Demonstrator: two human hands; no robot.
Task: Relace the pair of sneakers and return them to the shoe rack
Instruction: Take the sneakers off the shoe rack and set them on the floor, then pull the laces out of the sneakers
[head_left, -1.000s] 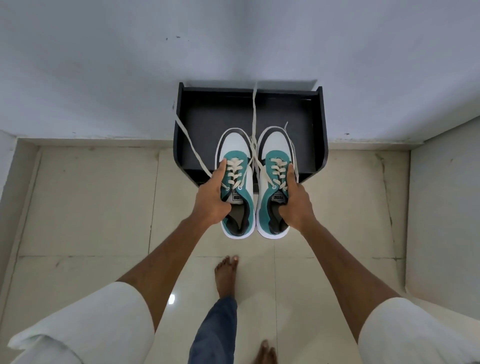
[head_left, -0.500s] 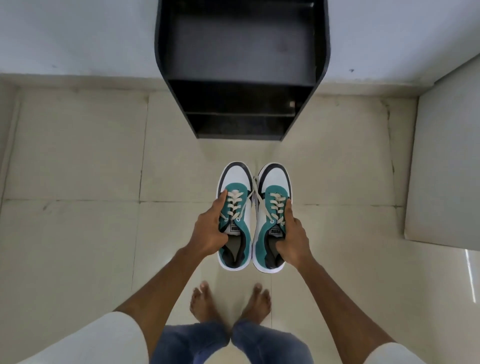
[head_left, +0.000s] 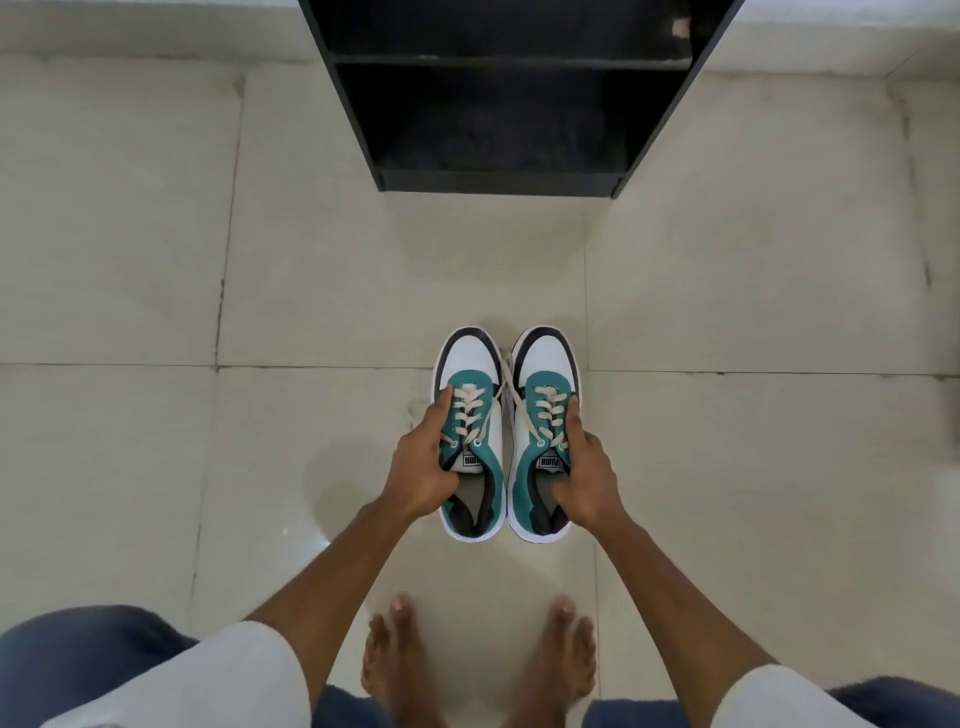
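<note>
Left hand (head_left: 422, 470) grips left sneaker (head_left: 470, 436), right hand (head_left: 584, 475) grips right sneaker (head_left: 543, 431); probably just above floor (head_left: 156, 260), well short of rack (head_left: 501, 182) edge.

Both arms reach down, left hand (head_left: 422, 470) and right hand (head_left: 586, 480) clenched, thumbs forward.
</note>
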